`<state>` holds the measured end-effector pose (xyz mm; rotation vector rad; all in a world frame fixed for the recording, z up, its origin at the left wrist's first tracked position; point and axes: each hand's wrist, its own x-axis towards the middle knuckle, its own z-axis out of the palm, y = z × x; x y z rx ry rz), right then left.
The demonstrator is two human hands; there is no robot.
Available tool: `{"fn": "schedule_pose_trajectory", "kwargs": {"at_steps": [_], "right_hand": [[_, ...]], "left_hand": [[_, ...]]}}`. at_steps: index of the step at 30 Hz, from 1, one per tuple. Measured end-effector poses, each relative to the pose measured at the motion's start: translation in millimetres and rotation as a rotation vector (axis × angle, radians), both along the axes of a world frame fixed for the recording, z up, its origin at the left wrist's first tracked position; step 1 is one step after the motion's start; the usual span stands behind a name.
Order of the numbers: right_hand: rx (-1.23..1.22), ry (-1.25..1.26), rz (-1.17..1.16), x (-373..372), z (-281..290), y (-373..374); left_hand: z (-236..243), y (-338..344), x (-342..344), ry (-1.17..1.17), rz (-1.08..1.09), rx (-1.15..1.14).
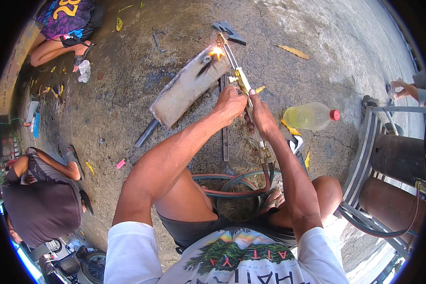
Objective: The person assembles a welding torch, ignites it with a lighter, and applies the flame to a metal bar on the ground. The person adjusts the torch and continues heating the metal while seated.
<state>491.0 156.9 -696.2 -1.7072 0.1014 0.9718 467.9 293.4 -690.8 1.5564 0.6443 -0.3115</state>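
Both of my hands are closed around a brass and silver cutting torch [242, 78]. My left hand [231, 102] grips it near the valves, and my right hand [261, 115] wraps the handle just behind. A bright orange flare glows at the torch's tip, on the upper right end of a thick grey metal plate [182, 93]. Dark scorch marks run beside the flare. Under the plate lie a dark pipe [147, 133] and a narrow metal bar [225, 139]. Red and blue-green hoses [236, 191] lead from the torch and coil near my feet.
A plastic bottle [307, 116] of yellowish liquid lies right of my hands. Cut metal scraps [230, 33] sit beyond the torch tip. Gas cylinders [398, 156] stand on a rack at right. Two people crouch at left, and another person's hand [402, 89] shows at far right.
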Motion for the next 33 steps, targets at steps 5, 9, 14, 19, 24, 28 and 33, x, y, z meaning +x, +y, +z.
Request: {"fn": "schedule_pose_trajectory", "kwargs": {"at_steps": [5, 9, 14, 19, 24, 28, 33], "right_hand": [[0.01, -0.003, 0.004, 1.1, -0.2, -1.4], [0.007, -0.002, 0.001, 2.4, -6.7, -2.6], [0.006, 0.002, -0.012, 1.3, -3.8, -0.1], [0.005, -0.008, 0.007, 2.3, -5.0, -1.7], [0.002, 0.006, -0.002, 1.4, -0.3, -0.9], [-0.005, 0.004, -0.005, 0.5, 5.9, -0.2], [0.006, 0.02, -0.007, -0.3, 7.0, -0.7]], "left_hand": [[2.8, -1.5, -0.3, 0.001, 0.012, -0.002], [1.1, -2.2, 0.1, -0.007, 0.015, 0.006], [2.1, -1.8, -0.8, -0.042, 0.077, -0.019], [-2.4, -2.2, 0.8, -0.04, 0.07, -0.015], [0.1, -3.0, 0.4, -0.041, 0.065, 0.007], [0.2, -3.6, 0.8, -0.038, 0.057, 0.038], [3.4, -3.9, 0.4, -0.037, 0.056, 0.044]]}}
